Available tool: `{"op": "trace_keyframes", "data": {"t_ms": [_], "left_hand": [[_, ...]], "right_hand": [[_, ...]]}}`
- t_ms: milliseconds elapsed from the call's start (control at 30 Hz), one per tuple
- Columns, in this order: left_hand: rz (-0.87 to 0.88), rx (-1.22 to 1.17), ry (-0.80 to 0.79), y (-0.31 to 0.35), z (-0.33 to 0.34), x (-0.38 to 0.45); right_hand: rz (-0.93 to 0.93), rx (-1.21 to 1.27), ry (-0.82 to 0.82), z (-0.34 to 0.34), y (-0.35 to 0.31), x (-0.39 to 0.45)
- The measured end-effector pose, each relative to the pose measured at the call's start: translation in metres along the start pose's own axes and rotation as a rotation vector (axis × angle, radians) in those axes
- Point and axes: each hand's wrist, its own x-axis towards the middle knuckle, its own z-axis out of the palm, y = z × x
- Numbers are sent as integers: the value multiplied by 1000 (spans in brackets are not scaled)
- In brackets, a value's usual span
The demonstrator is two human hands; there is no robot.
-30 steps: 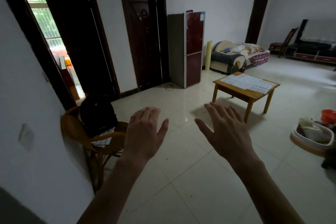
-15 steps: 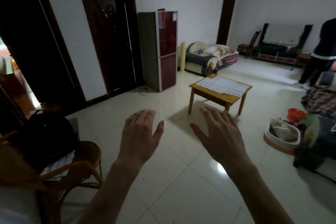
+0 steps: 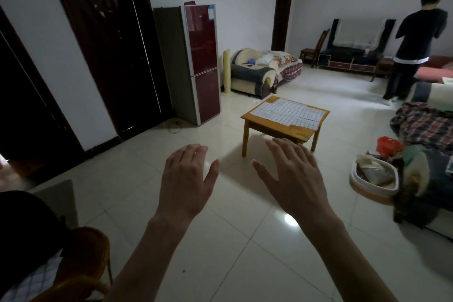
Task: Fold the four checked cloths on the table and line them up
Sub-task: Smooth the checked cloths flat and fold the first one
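Dim tiled living room, and the checked cloths [image 3: 286, 113] lay flat on the low wooden table [image 3: 277, 129], well apart from both hands. Left hand [image 3: 185, 180] and right hand [image 3: 295, 178] hung spread, holding nothing. I'd walk close first, then grab corners.

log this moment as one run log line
phase: approach | left hand: open, empty | right hand: open, empty | checked cloths: flat, unfolded on wooden table | contact: none
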Motion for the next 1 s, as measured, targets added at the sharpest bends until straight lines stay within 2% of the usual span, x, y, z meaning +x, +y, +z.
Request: {"op": "trace_keyframes", "data": {"t_ms": [467, 700, 1000], "left_hand": [[107, -54, -122, 32, 188, 169], [128, -85, -111, 67, 276, 267], [138, -108, -138, 86, 358, 355]], "right_hand": [[134, -53, -42, 125, 152, 126], [190, -91, -47, 173, 246, 207], [204, -104, -88, 227, 325, 284]]}}
